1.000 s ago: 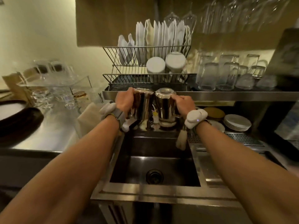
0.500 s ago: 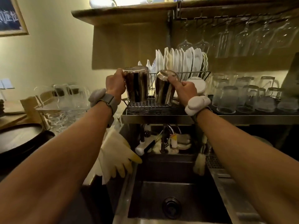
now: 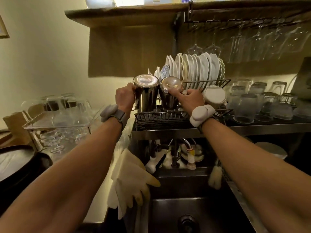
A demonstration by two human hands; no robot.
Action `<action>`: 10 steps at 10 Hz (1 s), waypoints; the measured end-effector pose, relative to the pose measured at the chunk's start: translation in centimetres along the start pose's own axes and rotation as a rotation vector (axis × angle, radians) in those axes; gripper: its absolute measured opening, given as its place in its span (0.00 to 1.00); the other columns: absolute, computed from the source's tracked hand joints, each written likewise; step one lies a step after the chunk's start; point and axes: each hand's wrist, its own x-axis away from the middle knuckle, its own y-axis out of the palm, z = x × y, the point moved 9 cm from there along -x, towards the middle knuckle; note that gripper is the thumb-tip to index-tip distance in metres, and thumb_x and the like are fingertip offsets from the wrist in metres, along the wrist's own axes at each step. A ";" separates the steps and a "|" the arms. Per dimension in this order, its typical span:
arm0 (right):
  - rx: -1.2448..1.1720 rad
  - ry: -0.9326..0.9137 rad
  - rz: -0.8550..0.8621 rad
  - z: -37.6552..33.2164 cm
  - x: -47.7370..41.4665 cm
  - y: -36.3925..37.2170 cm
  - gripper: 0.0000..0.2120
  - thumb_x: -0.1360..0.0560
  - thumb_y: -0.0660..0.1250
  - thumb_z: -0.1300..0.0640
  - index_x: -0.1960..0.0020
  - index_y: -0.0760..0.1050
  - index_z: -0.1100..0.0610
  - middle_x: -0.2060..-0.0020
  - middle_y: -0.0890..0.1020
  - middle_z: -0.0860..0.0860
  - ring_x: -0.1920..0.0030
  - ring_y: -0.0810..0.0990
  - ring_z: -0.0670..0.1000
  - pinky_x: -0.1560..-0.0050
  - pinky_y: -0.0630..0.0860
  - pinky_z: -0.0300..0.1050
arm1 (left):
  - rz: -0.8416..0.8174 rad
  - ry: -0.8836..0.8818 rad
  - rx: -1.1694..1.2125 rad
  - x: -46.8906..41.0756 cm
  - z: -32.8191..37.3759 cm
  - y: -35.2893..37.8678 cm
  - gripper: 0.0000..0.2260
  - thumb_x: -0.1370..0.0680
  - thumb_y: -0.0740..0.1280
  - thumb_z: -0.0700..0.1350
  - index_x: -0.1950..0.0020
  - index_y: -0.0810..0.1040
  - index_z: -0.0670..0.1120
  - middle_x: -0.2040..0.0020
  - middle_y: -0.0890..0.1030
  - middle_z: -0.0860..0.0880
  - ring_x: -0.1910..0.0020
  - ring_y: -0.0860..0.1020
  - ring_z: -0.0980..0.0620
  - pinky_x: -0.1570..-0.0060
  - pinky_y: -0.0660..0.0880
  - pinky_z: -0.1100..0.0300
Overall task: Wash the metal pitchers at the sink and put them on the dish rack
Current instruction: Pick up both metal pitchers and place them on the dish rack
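Two shiny metal pitchers stand upside down, side by side, on the lower tier of the wire dish rack (image 3: 161,115) above the sink. My left hand (image 3: 125,98) grips the left pitcher (image 3: 146,93) by its side. My right hand (image 3: 191,100) holds the right pitcher (image 3: 169,93), fingers curled on its upper edge; that pitcher leans a little to the right. Whether their rims fully rest on the rack wires I cannot tell.
White plates (image 3: 195,68) fill the rack's upper tier, with an overturned white bowl (image 3: 214,96) to the right. Upturned glasses (image 3: 262,101) line the shelf, stemware (image 3: 252,41) hangs overhead. Yellow rubber gloves (image 3: 133,182) drape over the sink (image 3: 185,214) edge. A clear glass rack (image 3: 58,115) stands left.
Both hands have carried the upturned pitchers from above the sink taps up to the rack's lower tier and brought them lower and closer together there.
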 end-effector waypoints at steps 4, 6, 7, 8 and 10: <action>0.057 0.003 -0.021 1.9 -0.5 1.0 0.24 0.38 0.75 0.37 0.66 0.71 0.57 0.71 0.73 0.48 0.69 0.71 0.47 0.67 0.65 0.41 | 0.096 0.009 0.078 -0.6 -1.0 -0.4 0.19 0.24 0.58 0.43 0.76 0.70 0.42 0.83 0.70 0.52 0.73 0.67 0.49 0.62 0.65 0.54; 0.125 -0.022 -0.113 1.1 -0.4 2.4 0.30 0.41 0.80 0.42 0.51 0.69 0.56 0.61 0.74 0.46 0.60 0.73 0.46 0.65 0.66 0.36 | 0.123 0.042 0.036 -1.0 -0.8 -1.7 0.18 0.24 0.58 0.44 0.73 0.72 0.42 0.75 0.72 0.45 0.71 0.67 0.49 0.64 0.65 0.51; 0.157 -0.029 -0.138 0.9 -0.3 2.9 0.31 0.40 0.80 0.44 0.51 0.65 0.56 0.63 0.69 0.44 0.58 0.71 0.48 0.68 0.63 0.33 | 0.131 0.032 0.039 -1.0 -1.3 -2.2 0.18 0.24 0.58 0.44 0.74 0.71 0.43 0.78 0.72 0.48 0.73 0.67 0.49 0.66 0.63 0.53; 0.210 -0.042 -0.145 0.7 -0.3 3.1 0.32 0.40 0.80 0.44 0.50 0.63 0.57 0.62 0.69 0.45 0.57 0.71 0.49 0.67 0.65 0.35 | 0.132 0.016 0.056 -1.1 -1.8 -2.4 0.18 0.24 0.58 0.43 0.75 0.71 0.43 0.83 0.70 0.52 0.74 0.66 0.49 0.68 0.61 0.56; 0.173 -0.145 -0.183 0.3 -0.3 3.7 0.45 0.41 0.81 0.45 0.30 0.64 0.53 0.38 0.76 0.53 0.38 0.74 0.52 0.37 0.71 0.45 | 0.090 -0.037 0.097 -0.8 -3.1 -2.3 0.16 0.23 0.57 0.40 0.72 0.71 0.42 0.79 0.73 0.50 0.72 0.69 0.50 0.70 0.64 0.60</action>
